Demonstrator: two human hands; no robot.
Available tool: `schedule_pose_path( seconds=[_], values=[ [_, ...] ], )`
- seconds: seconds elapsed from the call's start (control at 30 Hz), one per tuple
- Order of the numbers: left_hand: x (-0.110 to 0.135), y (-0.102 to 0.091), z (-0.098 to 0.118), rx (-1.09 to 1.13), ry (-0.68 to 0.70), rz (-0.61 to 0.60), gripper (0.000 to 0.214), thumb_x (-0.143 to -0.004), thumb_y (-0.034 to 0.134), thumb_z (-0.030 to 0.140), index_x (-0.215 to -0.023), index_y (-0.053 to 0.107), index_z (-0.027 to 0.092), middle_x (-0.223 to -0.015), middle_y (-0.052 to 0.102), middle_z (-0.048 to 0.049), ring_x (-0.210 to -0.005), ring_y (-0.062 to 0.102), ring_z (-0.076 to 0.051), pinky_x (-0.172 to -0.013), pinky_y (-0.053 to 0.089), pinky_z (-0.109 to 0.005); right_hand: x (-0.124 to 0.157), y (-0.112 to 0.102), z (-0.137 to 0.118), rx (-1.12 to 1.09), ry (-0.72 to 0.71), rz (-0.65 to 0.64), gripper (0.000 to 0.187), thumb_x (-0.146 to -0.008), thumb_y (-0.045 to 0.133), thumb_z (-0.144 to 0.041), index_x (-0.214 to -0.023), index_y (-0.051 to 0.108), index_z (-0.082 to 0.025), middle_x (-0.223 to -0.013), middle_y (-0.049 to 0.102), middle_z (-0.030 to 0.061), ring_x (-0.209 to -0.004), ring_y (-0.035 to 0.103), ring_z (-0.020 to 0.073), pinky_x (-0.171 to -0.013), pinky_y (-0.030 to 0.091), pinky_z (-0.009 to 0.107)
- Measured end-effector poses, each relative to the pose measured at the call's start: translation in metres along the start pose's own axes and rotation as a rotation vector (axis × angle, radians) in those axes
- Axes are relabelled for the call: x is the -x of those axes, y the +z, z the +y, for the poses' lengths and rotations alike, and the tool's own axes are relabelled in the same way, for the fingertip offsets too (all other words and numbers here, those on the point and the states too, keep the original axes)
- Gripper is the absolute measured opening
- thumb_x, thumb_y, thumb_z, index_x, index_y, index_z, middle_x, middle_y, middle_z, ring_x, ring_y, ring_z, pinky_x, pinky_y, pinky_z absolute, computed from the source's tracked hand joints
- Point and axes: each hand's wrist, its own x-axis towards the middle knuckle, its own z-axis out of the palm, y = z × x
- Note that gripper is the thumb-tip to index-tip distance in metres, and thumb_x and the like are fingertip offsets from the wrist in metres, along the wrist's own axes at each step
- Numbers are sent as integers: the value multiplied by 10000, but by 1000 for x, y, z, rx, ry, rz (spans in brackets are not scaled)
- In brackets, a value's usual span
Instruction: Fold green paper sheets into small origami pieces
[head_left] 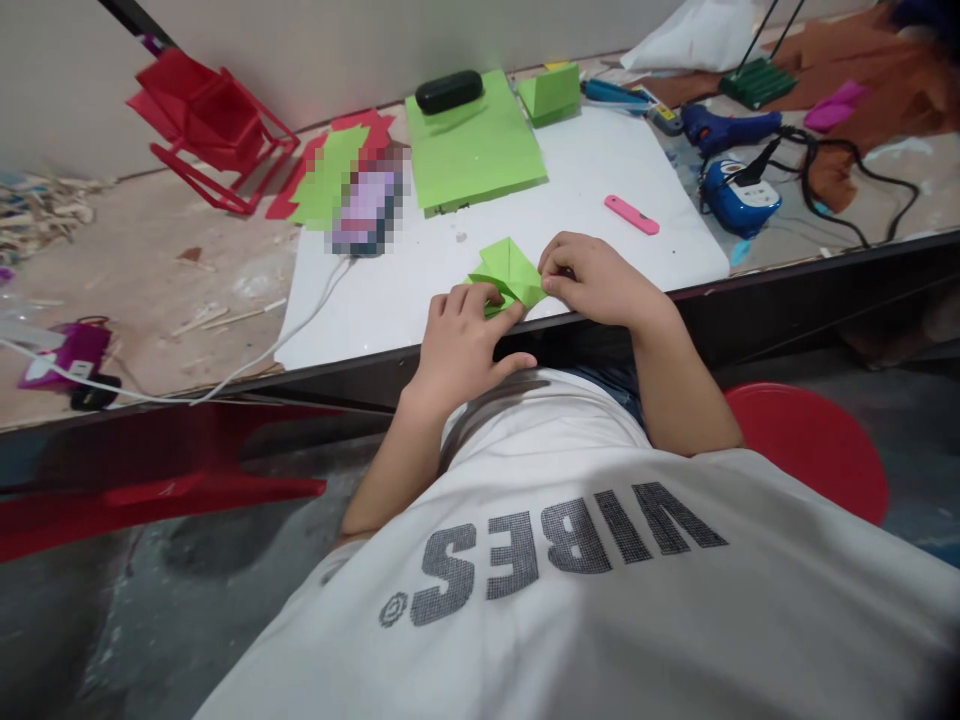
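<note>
A small piece of folded green paper [508,262] lies at the front edge of the white board, with several creases and flaps standing up. My left hand [466,338] holds its left and near side down, the fingers curled over the paper and the thumb stretched out apart from it. At the paper's right corner, my right hand [596,275] pinches the edge between thumb and forefinger, the other fingers curled in. Part of the paper is hidden beneath my left fingers.
On the white board [622,280] are a pink cutter [631,214], green sheets [480,150] with a black case [448,92], and a blurred phone [367,210] on a white cable. A red paper chair model [210,130] stands left; a glue gun [727,128] and blue power adapter [739,198] lie right.
</note>
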Motion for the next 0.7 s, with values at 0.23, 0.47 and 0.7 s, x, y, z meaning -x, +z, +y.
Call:
schedule_pose_path(
  seconds=[0.23, 0.47, 0.7],
  values=[
    [-2, -4, 0, -15, 0, -29, 807, -1037, 912, 923, -1600, 878, 345, -1669, 726, -238, -1549, 596, -551, -1317, 491, -676, -1, 0, 0, -1, 10, 0, 95, -1036, 788, -258, -965, 851, -253, -1244, 883, 140, -1197, 780, 379, -1157, 600, 544],
    [4, -6, 9, -25, -27, 13, 519, -1143, 900, 570, -1599, 865, 325, -1626, 785, -227, -1494, 676, -516, -1273, 556, -661, -1, 1, -1, 1, 22, 13, 91, -1014, 788, -240, -939, 838, -255, -1238, 891, 129, -1172, 784, 370, -1135, 602, 535],
    [33, -7, 4, -35, -109, 141, 383, -1218, 740, 437, -1513, 907, 257, -1494, 858, -231, -1385, 763, -476, -1170, 597, -645, -3, 0, -2, -12, 27, -7, 93, -1004, 798, -245, -917, 830, -254, -1217, 889, 124, -1143, 776, 360, -1110, 594, 522]
  ],
)
